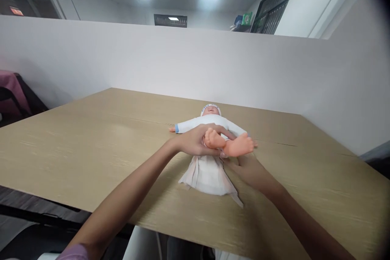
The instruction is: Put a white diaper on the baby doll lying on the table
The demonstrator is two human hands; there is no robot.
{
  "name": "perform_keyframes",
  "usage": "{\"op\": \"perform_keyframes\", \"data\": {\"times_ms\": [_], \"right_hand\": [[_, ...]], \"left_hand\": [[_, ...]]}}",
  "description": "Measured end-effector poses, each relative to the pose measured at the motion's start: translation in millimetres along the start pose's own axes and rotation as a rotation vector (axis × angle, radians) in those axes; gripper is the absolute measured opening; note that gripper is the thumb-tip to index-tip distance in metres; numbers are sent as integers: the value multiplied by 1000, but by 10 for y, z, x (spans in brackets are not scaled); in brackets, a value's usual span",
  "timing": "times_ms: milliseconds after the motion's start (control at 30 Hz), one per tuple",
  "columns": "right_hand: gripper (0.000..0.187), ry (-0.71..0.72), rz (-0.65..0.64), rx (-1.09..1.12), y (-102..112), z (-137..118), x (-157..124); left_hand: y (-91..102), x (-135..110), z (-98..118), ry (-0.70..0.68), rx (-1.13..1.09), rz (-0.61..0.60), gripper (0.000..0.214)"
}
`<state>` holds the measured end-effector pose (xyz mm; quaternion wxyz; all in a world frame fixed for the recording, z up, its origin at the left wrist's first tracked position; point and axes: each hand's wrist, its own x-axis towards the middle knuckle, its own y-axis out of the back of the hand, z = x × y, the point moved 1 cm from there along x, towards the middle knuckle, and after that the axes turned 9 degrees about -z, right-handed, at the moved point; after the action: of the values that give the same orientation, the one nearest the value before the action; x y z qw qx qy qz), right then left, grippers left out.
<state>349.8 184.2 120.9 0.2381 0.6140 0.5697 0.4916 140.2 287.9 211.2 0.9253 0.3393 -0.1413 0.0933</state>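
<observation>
A baby doll [213,120] in a white long-sleeved top with blue cuffs and a white cap lies on its back, head away from me. My left hand [198,140] is wrapped round its lower legs and keeps the bare feet [240,145] raised toward me. Beneath the doll's bottom, an unfolded white diaper [209,176] spreads toward the table's front edge. My right hand [246,170] reaches in under the raised feet, its fingers closed at the diaper's right edge; the feet and legs partly hide the fingertips.
The doll lies on a wide wood-coloured table [100,130]. Behind it stands a white partition wall [170,61] with glass above. A pink and black item [14,93] is at the far left. Below the front edge a white object [143,243] shows.
</observation>
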Motion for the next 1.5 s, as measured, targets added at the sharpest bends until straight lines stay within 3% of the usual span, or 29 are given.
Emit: {"op": "perform_keyframes", "data": {"times_ms": [133,267,400,500,600,700,833,1033,1200,1300,1433,1500], "right_hand": [[62,40,86,166,69,-330,-180],[58,164,-37,190,173,-409,-278],[45,268,-142,78,225,-124,-435],[42,369,-203,-33,69,183,-535],[40,447,-215,-102,-117,386,-600],[44,455,-219,-97,-151,436,-640],[50,384,-312,-5,1,388,-639],[37,170,-306,109,164,93,-590],[60,131,-231,-123,-73,-202,-697],[33,111,-135,-178,-242,-200,-731],[27,68,-98,-104,-251,-83,-617],[23,50,-82,-27,-187,-23,-492]], "left_hand": [[-199,-99,8,14,26,-22,40],[-252,-402,9,66,107,44,43],[-254,-935,-155,123,330,-11,36],[-330,-1264,-364,109,455,-74,50],[-430,-1407,-537,93,554,-133,61],[-469,-1414,-612,117,590,-181,69],[-432,-1362,-572,159,598,-250,81],[-515,-1179,-273,260,554,-144,36],[-862,-1021,-193,435,755,-39,43],[-958,-984,-226,487,821,0,27],[-822,-922,-243,473,734,40,11],[-681,-857,-263,461,630,120,15]]}}
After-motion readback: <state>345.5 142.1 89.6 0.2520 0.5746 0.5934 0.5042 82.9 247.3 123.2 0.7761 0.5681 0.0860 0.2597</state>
